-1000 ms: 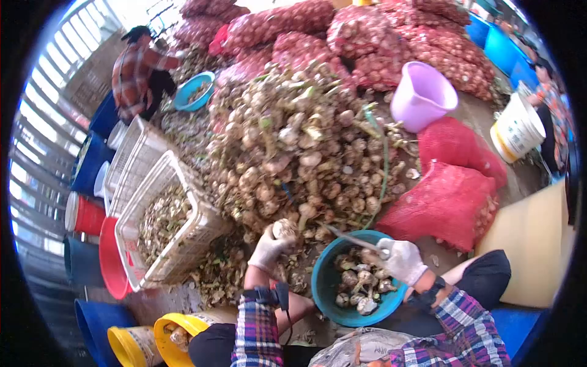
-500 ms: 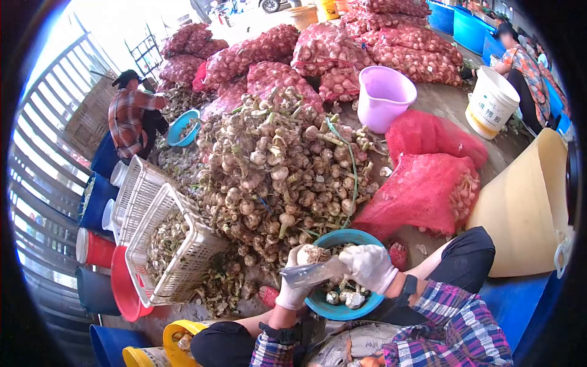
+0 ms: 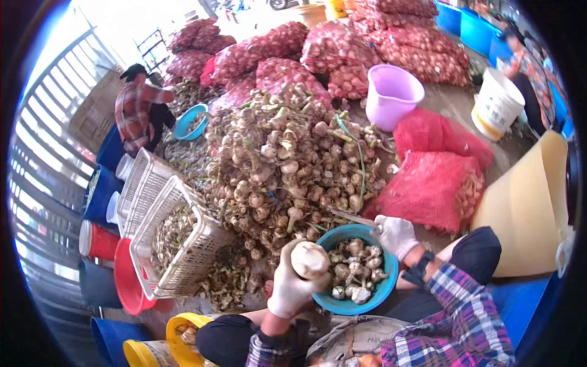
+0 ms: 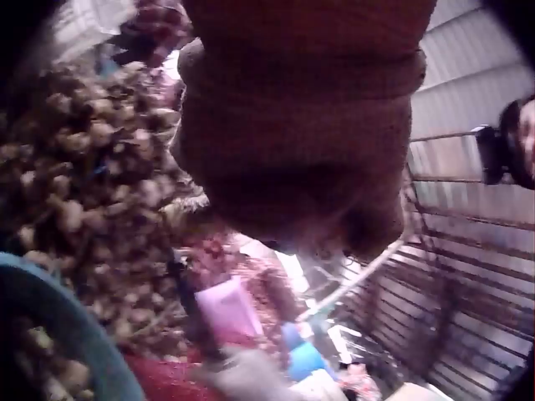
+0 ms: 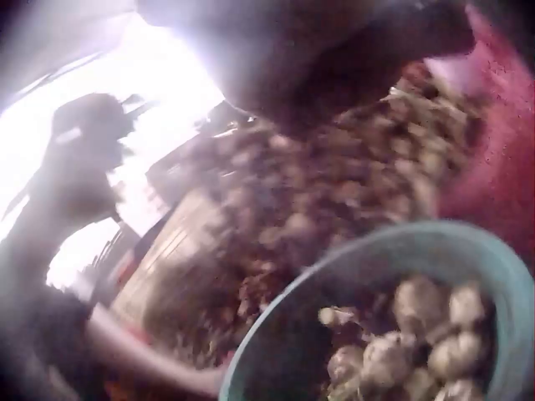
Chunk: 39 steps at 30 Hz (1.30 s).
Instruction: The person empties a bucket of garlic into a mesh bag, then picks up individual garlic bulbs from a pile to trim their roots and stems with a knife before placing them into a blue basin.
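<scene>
In the head view my gloved left hand [image 3: 293,286] grips a whitish garlic bulb [image 3: 310,259] at the left rim of a teal basin [image 3: 392,280], which holds several bulbs. My gloved right hand [image 3: 396,236] grips a knife [image 3: 353,216] above the basin's upper right rim, its blade pointing left toward the garlic pile [image 3: 287,165]. In the left wrist view the left glove [image 4: 301,125] is dark and hides most of the bulb. The right wrist view shows the basin [image 5: 276,309] with bulbs; the right hand [image 5: 309,58] is blurred there.
White crates [image 3: 205,238] with trimmings stand left of the pile, beside a red basin [image 3: 125,287] and a yellow bucket [image 3: 177,324]. Red mesh sacks [image 3: 422,189], a purple bucket [image 3: 391,101] and a cream container [image 3: 520,214] stand right. One person [image 3: 136,113] sits at the left, another [image 3: 532,85] at the right.
The knife has moved away from the bulb in the left hand, up and right with the right hand. The left hand has turned, showing the bulb's pale face.
</scene>
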Tool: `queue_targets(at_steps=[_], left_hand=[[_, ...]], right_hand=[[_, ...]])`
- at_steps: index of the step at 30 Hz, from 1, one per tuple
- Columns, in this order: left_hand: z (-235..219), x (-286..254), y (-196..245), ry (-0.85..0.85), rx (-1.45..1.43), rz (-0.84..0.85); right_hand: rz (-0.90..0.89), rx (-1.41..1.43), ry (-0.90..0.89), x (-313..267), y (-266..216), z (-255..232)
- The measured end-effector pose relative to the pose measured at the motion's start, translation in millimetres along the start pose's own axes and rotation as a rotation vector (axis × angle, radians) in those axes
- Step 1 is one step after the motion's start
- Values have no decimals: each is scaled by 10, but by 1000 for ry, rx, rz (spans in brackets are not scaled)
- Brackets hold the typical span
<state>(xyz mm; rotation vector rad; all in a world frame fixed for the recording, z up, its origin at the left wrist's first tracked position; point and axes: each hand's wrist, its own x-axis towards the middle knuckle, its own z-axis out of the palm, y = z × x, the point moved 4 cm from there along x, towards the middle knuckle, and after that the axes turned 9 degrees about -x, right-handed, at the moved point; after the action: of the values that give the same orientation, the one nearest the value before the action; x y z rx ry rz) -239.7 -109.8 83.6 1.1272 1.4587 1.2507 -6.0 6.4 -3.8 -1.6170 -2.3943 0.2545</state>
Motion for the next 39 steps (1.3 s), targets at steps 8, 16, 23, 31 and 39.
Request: queue_targets(at_steps=[8,16,23,31,39], left_hand=[[28,108,-671,-183,-285,5],[82,64,-805,-190,-497,-259],[124,123,-330,-304,-328,-145],[331,101,-95,-493,586,510],[-944,840,-2122,299,328,-406]], right_hand=[[-400,226,161,-324,-792,-467],[-275,40,156,-136,-455,20],[-112,219,-2,-116,-419,-230],[-9,166,-349,-65,138,250],[56,268,-192,-50,25,70]])
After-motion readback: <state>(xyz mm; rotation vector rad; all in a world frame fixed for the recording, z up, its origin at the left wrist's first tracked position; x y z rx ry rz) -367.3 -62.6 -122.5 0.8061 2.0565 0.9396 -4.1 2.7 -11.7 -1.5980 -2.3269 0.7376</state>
